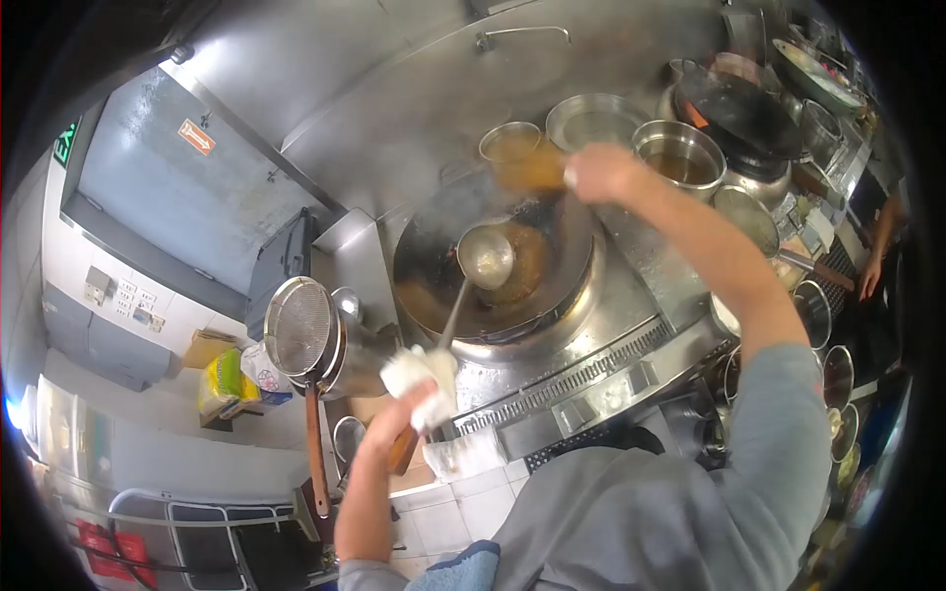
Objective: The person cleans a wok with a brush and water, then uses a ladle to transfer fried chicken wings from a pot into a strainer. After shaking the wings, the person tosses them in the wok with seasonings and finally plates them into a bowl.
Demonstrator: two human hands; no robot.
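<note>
With brown liquid (532,258) already lying in the wok (419,258), I am holding a ladle (486,256) over it, my left hand (402,406) clenching white cloth (419,379) around its handle at seven o'clock. My right hand (599,174) is gripping a blurred amber thing (527,169) at two; what remains is staying unclear.

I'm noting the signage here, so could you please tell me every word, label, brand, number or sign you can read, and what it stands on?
"EX": green sign at the left edge; the rest isn't visible.
Arrow, no readable words: red-and-white sign on the grey door.
Too blurred to read: print on the yellow-green bag.
</note>
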